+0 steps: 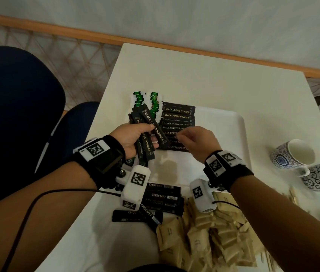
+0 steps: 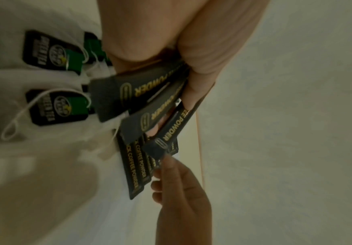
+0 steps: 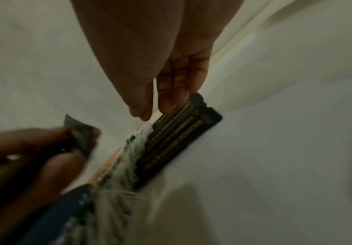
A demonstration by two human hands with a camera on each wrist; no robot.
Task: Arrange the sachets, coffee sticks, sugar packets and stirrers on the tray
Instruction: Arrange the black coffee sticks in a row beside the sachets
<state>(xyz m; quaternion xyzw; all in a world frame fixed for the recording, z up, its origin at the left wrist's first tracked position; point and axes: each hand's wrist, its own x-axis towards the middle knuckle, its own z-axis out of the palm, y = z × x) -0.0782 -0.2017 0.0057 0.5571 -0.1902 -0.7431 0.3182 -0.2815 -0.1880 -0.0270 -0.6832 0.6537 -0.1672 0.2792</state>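
Black, flat coffee sticks lettered "BLACK COFFEE POWDER" in gold (image 1: 177,122) lie in an overlapping row on the white plastic tray (image 1: 239,122), at its far left corner. A fanned bunch of the same black sticks (image 1: 147,132) sits in the left hand (image 1: 133,138), whose thumb and fingers curl round them above the tray's left edge; the wrist view shows the sticks splayed between those fingers (image 2: 193,92). The right hand (image 1: 196,140) hovers over the near end of the row, fingers bent downward with thumb and forefinger close together; the head view shows nothing between them, and the right wrist view shows the fingertips (image 3: 166,102) just at the ends of the laid sticks, so I cannot tell whether they touch one.

White tea sachets with green and black tags (image 1: 145,101) lie in two lines at the tray's far left edge, just beside the coffee row. Black "CHOCMET" sachets (image 1: 161,197) are scattered along the tray's near edge. Brown paper sugar packets (image 1: 204,238) are heaped at the near right of the white worktop (image 1: 214,75), with thin wooden stirrers (image 1: 292,195) just beside them. Two blue-patterned white ceramic mugs (image 1: 292,154) stand near the worktop's right edge.
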